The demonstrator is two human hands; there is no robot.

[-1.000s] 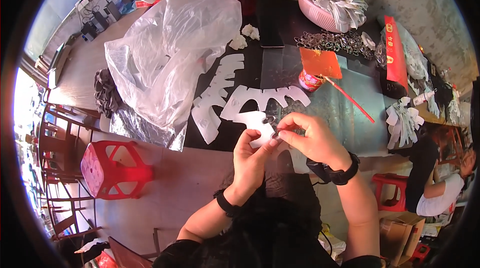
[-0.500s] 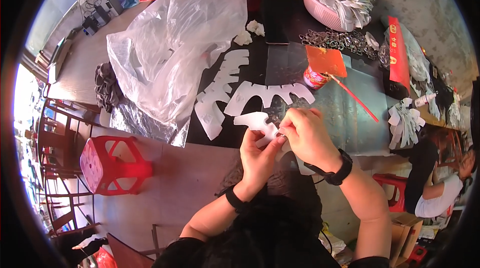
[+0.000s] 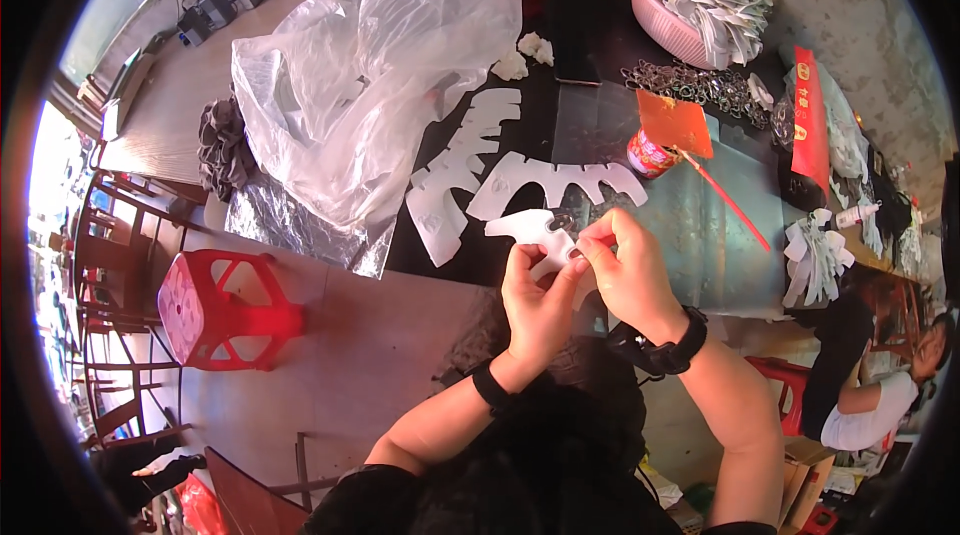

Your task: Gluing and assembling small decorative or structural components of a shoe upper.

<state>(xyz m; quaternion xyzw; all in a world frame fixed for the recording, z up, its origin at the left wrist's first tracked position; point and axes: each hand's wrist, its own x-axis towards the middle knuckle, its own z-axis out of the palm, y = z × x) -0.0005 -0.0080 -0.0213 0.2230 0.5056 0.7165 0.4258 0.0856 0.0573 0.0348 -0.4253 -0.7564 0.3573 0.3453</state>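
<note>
A white notched cut-out [image 3: 525, 226] is held at the centre of the frame, pinched between thumb and fingers of the left hand [image 3: 540, 310] and right hand [image 3: 632, 270]. Above it, two toothed white strips [image 3: 550, 178] are laid out. The upper left is taken up by a crumpled plastic bag [image 3: 375, 85]; at centre right, a patterned cup [image 3: 648, 159] is partly hidden by an orange card [image 3: 677, 123].
</note>
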